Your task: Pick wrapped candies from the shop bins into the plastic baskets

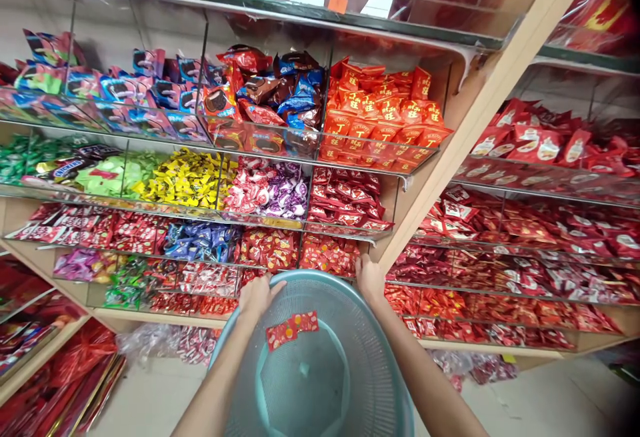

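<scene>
A round teal plastic basket [367,370] with mesh walls is tilted in front of me, its opening towards me. My left hand [257,297] is closed on the far left of its rim, the thumb lying along the edge. On the far right of the rim, my right hand [370,278] is closed too, its fingertips partly hidden. Two red packets with round yellow and orange prints, a left packet [281,336] and a right packet [307,322], lie inside near the far wall. Just beyond the rim is a bin of similar red packets [330,256].
Glass-fronted shelves hold wrapped sweets, among them orange-red packets [385,117], yellow sweets [187,177] and blue packets [200,240]. A slanting wooden upright [450,134] divides the racks. Clear plastic bags [150,342] of sweets lie on the floor under the lowest shelf.
</scene>
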Demonstrator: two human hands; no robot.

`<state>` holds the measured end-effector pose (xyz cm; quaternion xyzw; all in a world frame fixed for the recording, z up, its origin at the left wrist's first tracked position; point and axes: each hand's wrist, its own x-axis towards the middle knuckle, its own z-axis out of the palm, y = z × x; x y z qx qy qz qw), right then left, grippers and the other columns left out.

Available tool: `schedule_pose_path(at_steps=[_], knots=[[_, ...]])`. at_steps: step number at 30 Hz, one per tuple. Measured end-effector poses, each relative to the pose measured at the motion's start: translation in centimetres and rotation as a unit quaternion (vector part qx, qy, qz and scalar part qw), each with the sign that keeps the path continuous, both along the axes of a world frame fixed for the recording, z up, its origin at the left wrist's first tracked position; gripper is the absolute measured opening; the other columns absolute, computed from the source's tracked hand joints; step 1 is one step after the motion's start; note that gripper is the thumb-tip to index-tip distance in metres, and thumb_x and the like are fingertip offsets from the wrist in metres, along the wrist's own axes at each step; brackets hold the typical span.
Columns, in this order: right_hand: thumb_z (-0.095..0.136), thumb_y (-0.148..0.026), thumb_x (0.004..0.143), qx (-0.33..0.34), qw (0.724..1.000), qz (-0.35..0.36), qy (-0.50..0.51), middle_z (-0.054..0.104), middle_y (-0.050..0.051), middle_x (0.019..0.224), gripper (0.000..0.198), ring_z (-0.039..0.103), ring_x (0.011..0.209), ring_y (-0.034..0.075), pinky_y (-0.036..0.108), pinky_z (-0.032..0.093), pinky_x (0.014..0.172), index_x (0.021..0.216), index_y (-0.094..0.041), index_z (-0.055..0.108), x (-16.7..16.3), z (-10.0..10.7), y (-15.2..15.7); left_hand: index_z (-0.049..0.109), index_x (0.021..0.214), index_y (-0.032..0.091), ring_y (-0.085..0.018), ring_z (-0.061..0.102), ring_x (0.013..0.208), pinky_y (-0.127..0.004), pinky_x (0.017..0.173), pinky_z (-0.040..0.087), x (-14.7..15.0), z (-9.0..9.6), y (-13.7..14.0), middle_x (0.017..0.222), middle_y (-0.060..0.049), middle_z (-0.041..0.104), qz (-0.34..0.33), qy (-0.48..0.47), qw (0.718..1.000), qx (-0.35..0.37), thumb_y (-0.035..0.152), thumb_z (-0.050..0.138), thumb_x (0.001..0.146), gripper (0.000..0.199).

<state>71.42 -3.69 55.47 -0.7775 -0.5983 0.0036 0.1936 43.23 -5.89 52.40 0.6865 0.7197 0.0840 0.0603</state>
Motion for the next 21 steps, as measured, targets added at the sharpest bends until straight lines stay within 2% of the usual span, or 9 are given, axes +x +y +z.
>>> schedule_pose_path(at_steps=[2,5,9,13,16,19,21], knots=[[0.029,-0.033,0.091,0.052,0.998,0.036,0.017,0.064,0.011,0.076,0.033,0.059,0.063,0.017,0.024,0.032,0.054,0.092,-0.014,0.056,0.1,-0.2,-1.5,0.060,0.095,0.020,-0.029,0.063,0.083,-0.038,0.068,0.046,0.0,0.0,0.0,0.083,-0.012,0.067,0.000,0.002,1.000,0.000,0.068,0.023,0.077,0.063],[0.029,-0.037,0.091,0.103,0.984,0.130,0.071,0.063,0.008,0.077,0.032,0.058,0.065,0.016,0.024,0.033,0.056,0.089,-0.017,0.054,0.0,-0.6,-3.8,0.059,0.098,0.020,-0.029,0.063,0.083,-0.038,0.069,0.046,0.1,0.0,0.0,0.083,-0.012,0.067,0.000,0.002,1.000,-0.006,0.070,0.023,0.076,0.065],[0.031,-0.040,0.090,0.110,0.951,0.239,0.160,0.062,0.005,0.083,0.029,0.057,0.071,0.015,0.023,0.037,0.064,0.091,-0.019,0.052,-1.3,-0.7,-5.8,0.059,0.100,0.020,-0.028,0.062,0.084,-0.037,0.070,0.046,0.2,0.1,-0.1,0.086,-0.013,0.066,0.004,0.004,1.000,-0.020,0.070,0.022,0.075,0.067],[0.033,-0.040,0.090,0.042,0.924,0.315,0.211,0.060,0.001,0.075,0.028,0.053,0.066,0.013,0.023,0.037,0.063,0.085,-0.021,0.052,-3.9,-1.4,-6.2,0.059,0.097,0.020,-0.029,0.062,0.084,-0.038,0.069,0.046,0.2,0.2,-0.1,0.085,-0.013,0.067,0.004,0.005,1.000,-0.017,0.071,0.022,0.075,0.067],[0.037,-0.041,0.088,-0.023,0.897,0.364,0.251,0.057,-0.001,0.068,0.029,0.050,0.062,0.012,0.022,0.036,0.059,0.077,-0.020,0.053,-5.7,-3.4,-5.8,0.059,0.094,0.020,-0.029,0.063,0.083,-0.038,0.068,0.046,0.2,0.1,-0.1,0.084,-0.012,0.067,0.005,0.003,1.000,-0.010,0.071,0.022,0.075,0.066],[0.043,-0.047,0.083,-0.102,0.851,0.385,0.343,0.054,-0.002,0.063,0.032,0.049,0.058,0.010,0.022,0.037,0.055,0.071,-0.018,0.051,-6.9,-6.1,-5.0,0.059,0.093,0.020,-0.029,0.063,0.082,-0.038,0.068,0.046,0.2,0.0,-0.1,0.082,-0.012,0.067,0.004,0.002,1.000,0.003,0.071,0.023,0.075,0.065],[0.048,-0.053,0.078,-0.169,0.811,0.363,0.426,0.053,-0.003,0.060,0.036,0.049,0.054,0.009,0.022,0.038,0.052,0.070,-0.018,0.050,-7.5,-7.7,-4.4,0.059,0.093,0.021,-0.029,0.063,0.082,-0.037,0.068,0.046,0.2,0.0,-0.1,0.082,-0.011,0.067,0.006,0.000,1.000,0.006,0.071,0.022,0.075,0.065]])
